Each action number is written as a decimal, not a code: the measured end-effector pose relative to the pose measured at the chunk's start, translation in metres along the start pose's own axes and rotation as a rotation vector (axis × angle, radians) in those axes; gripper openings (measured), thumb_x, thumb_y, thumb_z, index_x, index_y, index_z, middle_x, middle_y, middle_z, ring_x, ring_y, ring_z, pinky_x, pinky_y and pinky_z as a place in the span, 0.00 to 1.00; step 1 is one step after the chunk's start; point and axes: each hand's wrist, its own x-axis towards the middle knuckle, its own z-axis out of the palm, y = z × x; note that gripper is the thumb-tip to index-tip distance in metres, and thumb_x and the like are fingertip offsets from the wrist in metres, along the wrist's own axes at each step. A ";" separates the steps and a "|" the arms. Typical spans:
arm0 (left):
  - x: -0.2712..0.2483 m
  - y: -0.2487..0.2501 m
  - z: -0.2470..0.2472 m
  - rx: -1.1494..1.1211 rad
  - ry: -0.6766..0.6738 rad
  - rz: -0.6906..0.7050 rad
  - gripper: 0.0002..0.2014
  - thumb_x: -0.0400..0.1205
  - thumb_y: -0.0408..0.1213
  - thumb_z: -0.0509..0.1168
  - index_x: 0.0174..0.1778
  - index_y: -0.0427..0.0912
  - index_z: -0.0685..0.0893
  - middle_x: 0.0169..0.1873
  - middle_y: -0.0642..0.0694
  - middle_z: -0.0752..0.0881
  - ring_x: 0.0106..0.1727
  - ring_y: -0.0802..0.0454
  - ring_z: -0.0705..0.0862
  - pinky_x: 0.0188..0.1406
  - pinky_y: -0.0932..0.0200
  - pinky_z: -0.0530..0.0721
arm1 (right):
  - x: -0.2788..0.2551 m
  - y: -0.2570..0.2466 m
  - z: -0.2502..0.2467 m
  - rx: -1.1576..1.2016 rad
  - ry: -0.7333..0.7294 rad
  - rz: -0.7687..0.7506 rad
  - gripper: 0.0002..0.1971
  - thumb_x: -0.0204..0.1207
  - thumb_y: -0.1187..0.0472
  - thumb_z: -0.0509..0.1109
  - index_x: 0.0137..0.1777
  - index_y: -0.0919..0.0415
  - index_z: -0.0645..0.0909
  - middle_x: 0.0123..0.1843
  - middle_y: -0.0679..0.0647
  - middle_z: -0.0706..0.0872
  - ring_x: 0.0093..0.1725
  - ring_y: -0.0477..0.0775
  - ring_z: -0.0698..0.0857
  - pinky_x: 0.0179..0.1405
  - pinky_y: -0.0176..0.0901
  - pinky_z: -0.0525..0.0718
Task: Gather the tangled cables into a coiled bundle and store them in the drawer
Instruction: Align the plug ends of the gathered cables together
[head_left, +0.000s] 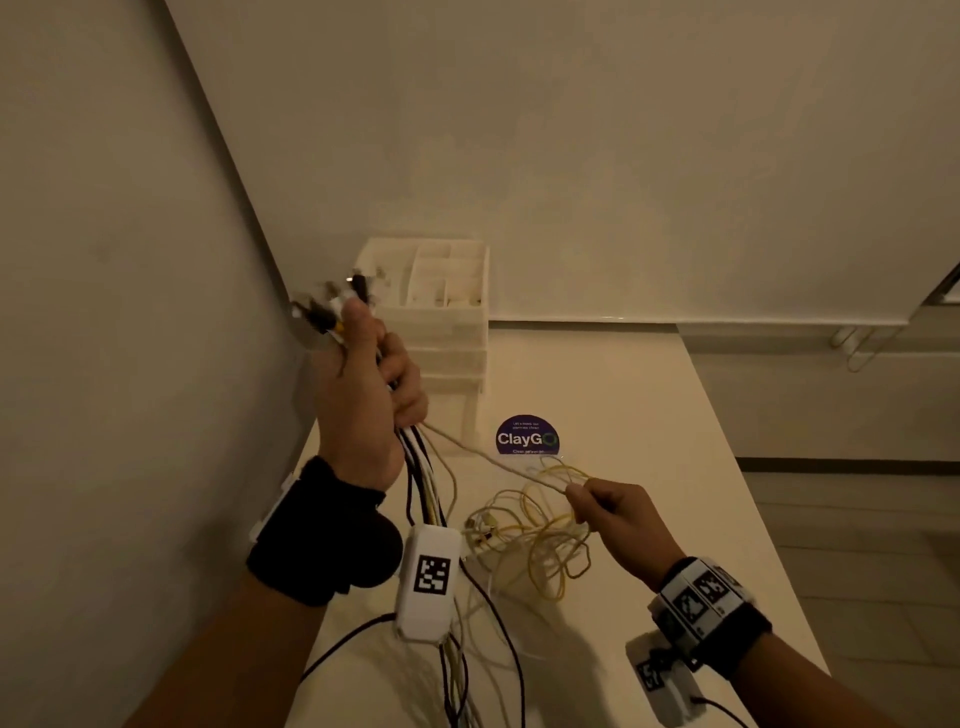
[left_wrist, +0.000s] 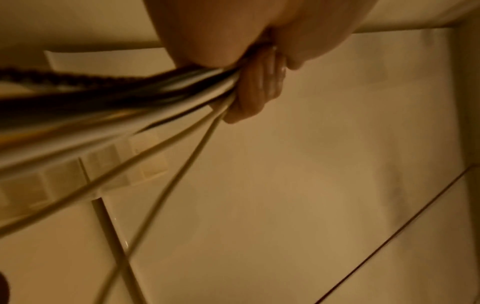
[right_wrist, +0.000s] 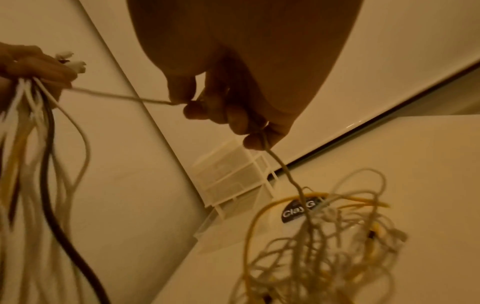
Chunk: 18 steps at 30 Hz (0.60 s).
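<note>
A bunch of white, yellow and black cables (head_left: 423, 483) hangs upright at centre left of the head view, plug ends sticking out at its top. One pale cable (head_left: 483, 454) stretches taut, slanting down right to a loose yellow and cream tangle (head_left: 540, 540) at lower centre. The white plastic drawer unit (head_left: 441, 332) stands above centre, drawers closed.

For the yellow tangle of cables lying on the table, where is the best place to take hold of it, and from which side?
Probably from above, at the knotted middle of the yellow tangle, not at an outer loop. Its loops lie loose and spread on the table, so a single loop would only pull longer. The right hand already pinches one pale strand running taut to the left hand.
</note>
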 end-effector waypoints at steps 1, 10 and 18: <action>-0.003 0.000 0.000 0.067 -0.062 -0.003 0.21 0.84 0.55 0.60 0.28 0.49 0.69 0.21 0.52 0.62 0.16 0.58 0.57 0.14 0.68 0.57 | 0.001 -0.005 0.000 0.029 0.018 0.002 0.22 0.81 0.56 0.68 0.26 0.66 0.74 0.24 0.48 0.73 0.28 0.45 0.72 0.35 0.42 0.74; -0.036 -0.060 0.028 0.714 -0.324 -0.071 0.10 0.77 0.36 0.74 0.54 0.45 0.89 0.36 0.56 0.91 0.38 0.64 0.87 0.42 0.62 0.84 | 0.021 -0.084 -0.011 0.396 -0.033 -0.139 0.22 0.79 0.58 0.63 0.35 0.80 0.72 0.25 0.54 0.69 0.27 0.51 0.65 0.31 0.47 0.66; -0.030 -0.056 0.031 0.767 -0.186 0.057 0.11 0.80 0.34 0.70 0.35 0.54 0.84 0.21 0.63 0.81 0.26 0.69 0.79 0.28 0.76 0.71 | 0.012 -0.083 -0.010 0.418 -0.135 -0.129 0.18 0.85 0.56 0.58 0.36 0.61 0.81 0.25 0.47 0.72 0.27 0.47 0.66 0.30 0.39 0.67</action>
